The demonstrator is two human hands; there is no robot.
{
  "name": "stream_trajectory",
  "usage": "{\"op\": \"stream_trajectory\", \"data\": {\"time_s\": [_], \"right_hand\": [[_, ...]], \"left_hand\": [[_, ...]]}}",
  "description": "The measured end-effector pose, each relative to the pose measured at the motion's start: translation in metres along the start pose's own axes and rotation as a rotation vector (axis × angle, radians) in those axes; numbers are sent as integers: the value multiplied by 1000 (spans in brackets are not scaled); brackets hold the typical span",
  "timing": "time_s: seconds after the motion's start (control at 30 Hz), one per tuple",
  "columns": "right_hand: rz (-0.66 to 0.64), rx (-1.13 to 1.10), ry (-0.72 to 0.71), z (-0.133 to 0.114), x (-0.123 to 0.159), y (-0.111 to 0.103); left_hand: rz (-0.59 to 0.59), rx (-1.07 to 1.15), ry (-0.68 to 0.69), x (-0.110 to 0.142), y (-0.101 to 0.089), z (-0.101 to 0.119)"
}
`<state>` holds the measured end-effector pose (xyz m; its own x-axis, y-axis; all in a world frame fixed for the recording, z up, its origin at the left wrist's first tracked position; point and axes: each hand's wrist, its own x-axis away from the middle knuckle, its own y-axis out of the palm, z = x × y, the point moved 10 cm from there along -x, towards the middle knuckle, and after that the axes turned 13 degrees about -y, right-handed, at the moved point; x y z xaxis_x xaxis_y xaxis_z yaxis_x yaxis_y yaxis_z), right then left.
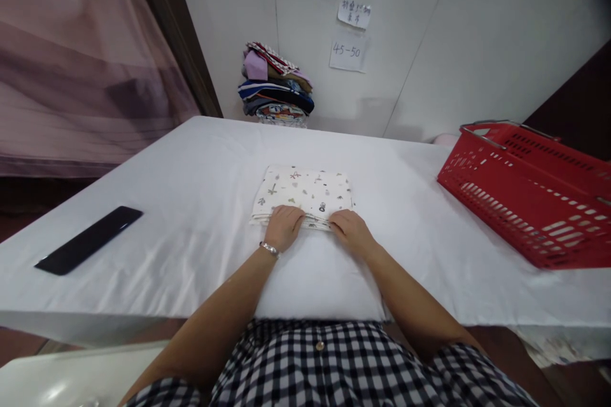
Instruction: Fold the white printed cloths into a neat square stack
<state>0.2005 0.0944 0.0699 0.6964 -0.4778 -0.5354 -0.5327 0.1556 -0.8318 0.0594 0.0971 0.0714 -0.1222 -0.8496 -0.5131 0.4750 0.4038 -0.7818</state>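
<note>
A folded white cloth point(305, 189) with small plant-like prints lies flat in layers on the white-covered table point(191, 222). My left hand point(285, 227), with a silver bracelet at its wrist, grips the near edge of the cloth left of its middle. Farther right along that same edge, my right hand point(352, 231) holds the near right corner. The fingers of both hands are bent over the edge, and the thumbs point toward each other. Their fingertips are partly hidden by the cloth.
A red plastic basket point(520, 197) with metal handles stands on the right side. Folded fabrics point(277, 86) are piled at the far edge against the wall. To the left lies a dark flat object point(90, 238). Two paper notes point(348, 53) hang on the wall.
</note>
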Motion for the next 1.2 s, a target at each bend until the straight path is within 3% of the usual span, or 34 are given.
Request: {"op": "stream_trajectory", "data": {"time_s": [0.17,0.4,0.8,1.2], "right_hand": [[-42,-42,33,3,0,4],[23,-164,128,14,3,1],[153,-101,89,12,4,-9],[156,-8,9,2,2,-11]], "left_hand": [[-19,-5,-2,1,3,0],[-36,14,-3,2,4,-1],[-32,41,12,5,1,3],[-72,34,-10,3,6,3]]}}
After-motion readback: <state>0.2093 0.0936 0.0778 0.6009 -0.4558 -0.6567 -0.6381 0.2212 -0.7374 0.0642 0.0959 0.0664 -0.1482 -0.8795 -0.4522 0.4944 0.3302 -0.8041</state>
